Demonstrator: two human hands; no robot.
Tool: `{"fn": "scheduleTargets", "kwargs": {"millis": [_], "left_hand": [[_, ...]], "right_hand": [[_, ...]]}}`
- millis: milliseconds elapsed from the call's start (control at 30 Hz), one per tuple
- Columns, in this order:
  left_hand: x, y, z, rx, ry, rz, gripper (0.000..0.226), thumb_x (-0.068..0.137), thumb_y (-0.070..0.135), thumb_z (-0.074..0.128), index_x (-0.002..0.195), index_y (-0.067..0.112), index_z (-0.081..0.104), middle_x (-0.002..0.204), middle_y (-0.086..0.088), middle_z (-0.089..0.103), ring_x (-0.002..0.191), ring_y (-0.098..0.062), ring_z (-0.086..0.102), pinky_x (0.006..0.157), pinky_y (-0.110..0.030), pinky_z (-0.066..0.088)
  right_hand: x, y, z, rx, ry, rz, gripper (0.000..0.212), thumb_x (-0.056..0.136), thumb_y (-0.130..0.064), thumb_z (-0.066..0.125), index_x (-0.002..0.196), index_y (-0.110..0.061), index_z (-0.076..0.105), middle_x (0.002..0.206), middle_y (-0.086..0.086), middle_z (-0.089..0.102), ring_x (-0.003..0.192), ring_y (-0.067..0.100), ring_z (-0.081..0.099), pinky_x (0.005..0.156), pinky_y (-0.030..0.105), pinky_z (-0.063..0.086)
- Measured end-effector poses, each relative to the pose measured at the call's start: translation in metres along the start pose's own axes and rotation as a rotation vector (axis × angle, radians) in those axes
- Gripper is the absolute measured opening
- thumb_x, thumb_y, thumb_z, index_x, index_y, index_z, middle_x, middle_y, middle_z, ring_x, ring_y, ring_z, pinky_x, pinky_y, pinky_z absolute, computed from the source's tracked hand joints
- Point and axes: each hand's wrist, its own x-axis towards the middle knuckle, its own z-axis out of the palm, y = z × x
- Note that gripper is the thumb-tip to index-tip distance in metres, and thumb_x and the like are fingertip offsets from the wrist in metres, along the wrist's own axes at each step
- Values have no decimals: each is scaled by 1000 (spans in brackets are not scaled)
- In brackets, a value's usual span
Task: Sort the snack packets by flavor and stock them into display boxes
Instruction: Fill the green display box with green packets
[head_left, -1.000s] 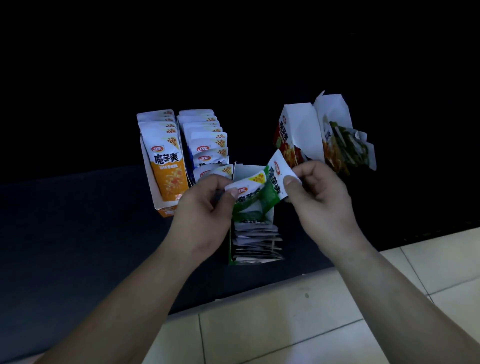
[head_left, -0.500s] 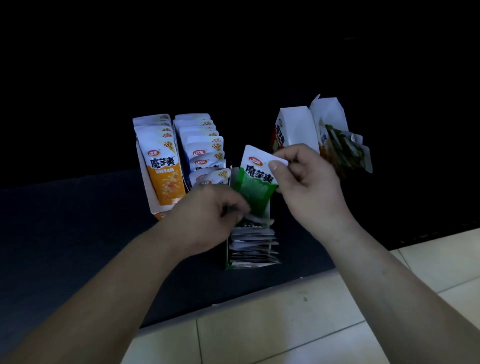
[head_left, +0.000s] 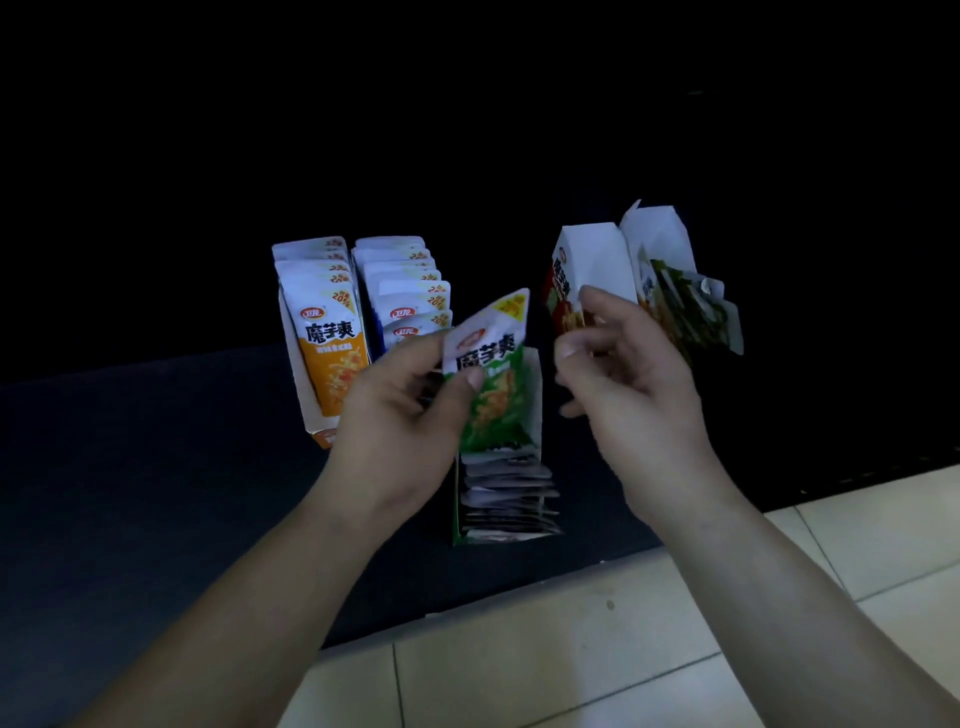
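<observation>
The left hand (head_left: 410, 410) is pinching a green packet (head_left: 493, 384) above the green display box (head_left: 506, 499) at six o'clock; the right hand (head_left: 628, 374) is hanging loosely curled, holding nothing. Light, crinkly and likely slippery, it suits an edge grip.

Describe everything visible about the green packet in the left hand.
The green packet is a flat, glossy pouch, white at the top with a red logo, a yellow corner badge and bold black characters, green below with an orange food picture. It is tilted, its top leaning right. The left hand pinches its left edge, thumb on the front. It hangs over the green display box; the right hand is apart.
</observation>
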Motion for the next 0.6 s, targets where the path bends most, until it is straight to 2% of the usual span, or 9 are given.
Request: {"fn": "scheduleTargets", "kwargs": {"millis": [67,133,167,233,333,433,467,533,600], "left_hand": [[1,5,-4,-37,-42,-48,35,96,5,69,122,29,70,108,7,77,99,-17,72,86,-31,61],[2,7,-3,-32,-40,-72,35,94,6,72,121,28,70,104,6,78,97,-16,72,88,-29,60],[3,7,-3,-22,-23,-81,35,94,6,72,119,30,69,103,7,78,96,-14,72,88,-28,59],[2,3,-5,30,16,-80,37,96,7,71,121,34,66,106,9,76,99,-9,70,89,-22,57],[-9,-1,-12,124,40,-104,37,97,12,69,125,36,64,114,14,71,105,-2,66,88,-14,52],[-34,-7,-16,99,27,-176,36,91,23,76,125,34,68,108,5,72,101,-12,68,86,-20,56],[-42,-8,-18,98,-1,-203,42,87,33,81,126,39,68,109,7,71,100,-14,69,84,-22,57],[-51,-12,-24,141,-114,-233,64,73,49,87,131,52,60,120,20,66,108,-6,66,84,-25,57],[-55,-14,-27,189,-248,-253,97,59,50,96,142,57,46,129,35,55,119,5,57,90,-23,53]], "right_hand": [[4,3,-2,-9,-56,21,40,95,-15,71,132,-31,64,107,-5,72,88,12,68,70,29,58],[6,4,1,10,-145,12,22,95,-12,70,113,-24,74,95,-3,76,80,6,68,63,23,54],[5,4,2,-1,-148,-13,15,96,-11,69,101,-24,76,88,-6,77,77,3,68,63,21,54],[6,7,3,-30,-77,-89,21,97,-10,69,88,-28,73,84,-12,76,77,1,69,66,23,57],[6,14,0,-47,-7,-159,24,98,-9,67,87,-31,71,87,-14,75,84,5,71,73,30,62],[2,27,2,-60,-42,-118,19,98,-8,68,90,-24,73,91,-5,78,87,11,74,75,29,62],[0,31,3,-51,-31,-112,16,97,-8,68,90,-21,73,91,0,77,87,15,74,76,31,62],[-1,35,4,-36,-19,-95,10,97,-10,69,90,-16,74,90,6,76,87,20,73,78,35,62],[0,39,6,-113,-35,-84,9,95,-11,72,88,-16,74,90,6,72,83,10,69,75,21,55]]}}
